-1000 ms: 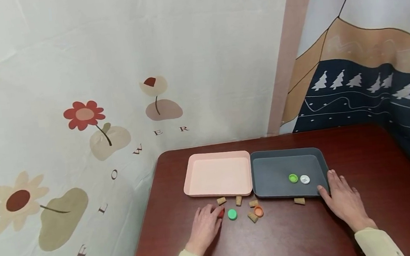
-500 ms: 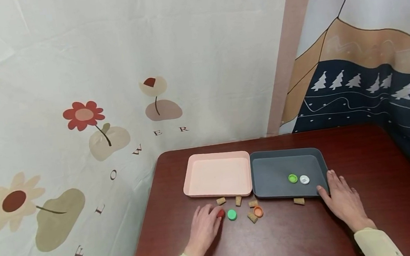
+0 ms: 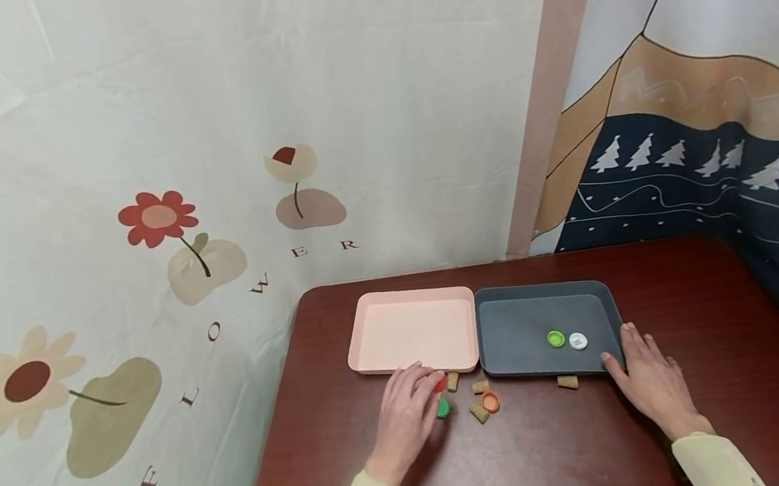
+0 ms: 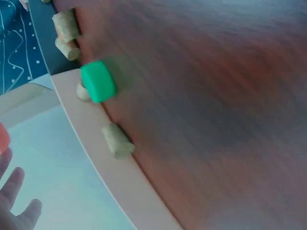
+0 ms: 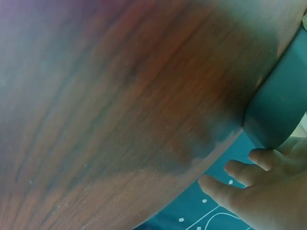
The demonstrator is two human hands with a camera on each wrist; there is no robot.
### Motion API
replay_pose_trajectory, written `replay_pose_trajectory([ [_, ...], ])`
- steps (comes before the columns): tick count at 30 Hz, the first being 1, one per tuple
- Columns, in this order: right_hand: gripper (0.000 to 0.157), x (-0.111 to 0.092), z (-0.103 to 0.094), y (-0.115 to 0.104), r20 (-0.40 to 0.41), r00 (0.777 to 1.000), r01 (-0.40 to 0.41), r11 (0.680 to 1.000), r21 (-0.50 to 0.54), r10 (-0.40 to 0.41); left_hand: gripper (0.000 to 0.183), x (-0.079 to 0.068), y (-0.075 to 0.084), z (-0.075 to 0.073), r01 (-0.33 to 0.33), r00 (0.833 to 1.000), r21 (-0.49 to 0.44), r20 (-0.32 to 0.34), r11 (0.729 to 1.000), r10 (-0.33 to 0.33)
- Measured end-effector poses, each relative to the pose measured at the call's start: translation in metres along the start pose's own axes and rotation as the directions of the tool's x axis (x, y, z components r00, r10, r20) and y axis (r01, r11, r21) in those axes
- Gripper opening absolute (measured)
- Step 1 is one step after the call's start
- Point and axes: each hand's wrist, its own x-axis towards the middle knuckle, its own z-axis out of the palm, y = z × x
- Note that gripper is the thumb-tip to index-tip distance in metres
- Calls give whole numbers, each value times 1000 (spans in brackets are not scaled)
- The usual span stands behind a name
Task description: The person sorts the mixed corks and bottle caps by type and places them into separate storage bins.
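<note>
My left hand (image 3: 402, 418) pinches a red bottle cap (image 3: 440, 383) in its fingertips, raised over the table close to the front edge of the pink tray (image 3: 416, 372). A green bottle cap (image 3: 444, 408) sits just under it, partly covered by the hand. The left wrist view shows the red cap (image 4: 4, 139) at the frame's edge. With straight fingers, my right hand (image 3: 657, 385) touches the front right corner of the dark grey tray (image 3: 542, 291). Inside that tray lie a light green cap (image 3: 556, 339) and a white cap (image 3: 578, 341).
Several corks (image 3: 479, 413) are scattered before the trays, one (image 4: 118, 141) hidden behind my left hand in the head view. An orange cap (image 3: 491, 401) lies among them. Another cork (image 3: 568, 382) is against the grey tray's front. A printed cloth (image 3: 405, 116) hangs behind the table.
My left hand has lifted the red bottle cap off the table and moved forward and right toward the pink tray, now covering one cork. The right hand has stayed put.
</note>
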Motion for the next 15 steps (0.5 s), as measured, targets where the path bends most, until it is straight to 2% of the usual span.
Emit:
replay_pose_trajectory([
  [8,81,-1,-3,-1,14,1000,-9,1000,3,9,36,28,19,15,-75,997,23,-20,997,75],
  [15,80,-1,-1,0,1,1000,-5,1000,7,5,36,52,36,35,-114,993,32,30,993,113],
])
